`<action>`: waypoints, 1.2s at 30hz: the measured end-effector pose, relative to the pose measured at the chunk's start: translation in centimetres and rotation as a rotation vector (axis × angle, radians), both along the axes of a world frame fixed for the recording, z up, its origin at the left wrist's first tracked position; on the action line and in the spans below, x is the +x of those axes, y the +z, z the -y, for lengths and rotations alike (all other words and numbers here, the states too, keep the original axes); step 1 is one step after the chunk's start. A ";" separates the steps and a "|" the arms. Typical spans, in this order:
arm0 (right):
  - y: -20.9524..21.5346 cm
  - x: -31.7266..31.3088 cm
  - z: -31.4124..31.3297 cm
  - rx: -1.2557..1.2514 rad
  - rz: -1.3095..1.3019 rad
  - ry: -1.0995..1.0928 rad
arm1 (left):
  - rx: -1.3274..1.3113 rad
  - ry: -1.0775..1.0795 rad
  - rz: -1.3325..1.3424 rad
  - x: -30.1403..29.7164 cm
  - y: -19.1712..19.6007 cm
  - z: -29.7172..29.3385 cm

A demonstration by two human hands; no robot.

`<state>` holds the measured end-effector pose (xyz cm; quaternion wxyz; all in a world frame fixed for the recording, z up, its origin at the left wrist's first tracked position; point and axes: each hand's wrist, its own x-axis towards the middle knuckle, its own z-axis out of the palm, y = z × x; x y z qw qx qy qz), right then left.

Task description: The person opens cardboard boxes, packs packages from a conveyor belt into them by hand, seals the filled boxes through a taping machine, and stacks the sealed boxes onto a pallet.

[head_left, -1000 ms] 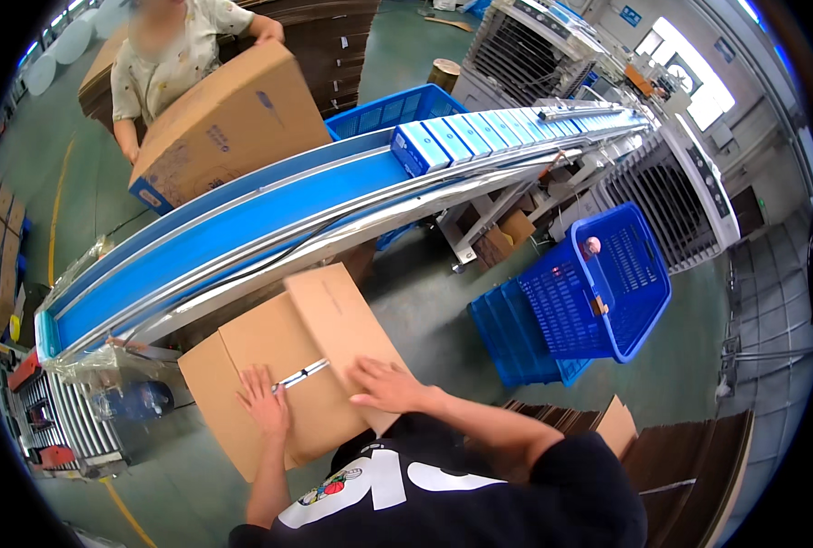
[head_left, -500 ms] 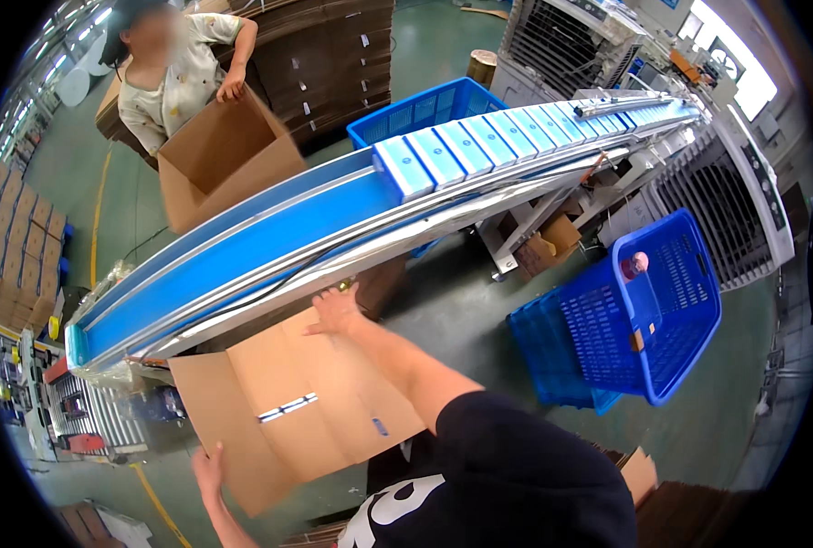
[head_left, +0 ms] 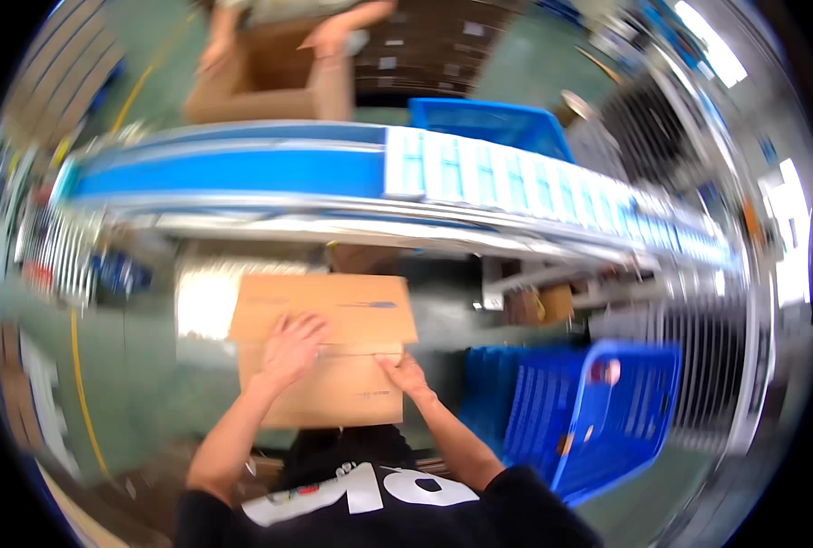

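A folded cardboard box (head_left: 322, 393) is in front of my body, its upper flap (head_left: 324, 297) lying toward the conveyor. My left hand (head_left: 295, 352) rests on the cardboard near the crease, fingers stretched out over it. At the box's right edge, my right hand (head_left: 404, 373) grips the cardboard, thumb on top and the other fingers mostly hidden. Both hands are slightly blurred.
Beyond the box runs a blue conveyor belt (head_left: 242, 173) carrying a row of white-and-blue cartons (head_left: 470, 169). Across it, another person's hands hold an open cardboard box (head_left: 329, 87). Blue plastic baskets (head_left: 534, 402) stand at my right; another blue crate (head_left: 493, 123) is behind the conveyor.
The cardboard has gone from spread out to folded and squarer to me. My right hand has come back from its far edge to its right side; my left hand now lies on top. The view has turned.
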<state>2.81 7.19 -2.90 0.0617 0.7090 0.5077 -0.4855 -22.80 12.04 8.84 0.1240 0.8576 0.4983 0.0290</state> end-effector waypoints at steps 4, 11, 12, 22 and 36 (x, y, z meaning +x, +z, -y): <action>-5.2 1.5 0.8 0.430 -0.400 -0.250 | 0.156 0.464 -0.105 -3.1 -4.7 1.5; 5.4 -4.8 2.1 0.275 -0.720 -0.314 | 0.154 1.073 0.125 -10.3 -7.2 -0.3; 7.7 -6.3 2.4 0.331 -0.807 -0.220 | 0.154 1.097 0.221 -12.8 -8.2 -0.3; 2.0 -14.8 -4.3 0.082 -1.033 -0.692 | -0.634 1.389 0.703 -32.4 -15.8 -1.8; 3.4 -61.0 -9.0 -0.313 -0.890 -0.167 | -0.075 2.326 1.425 -65.2 -12.0 26.3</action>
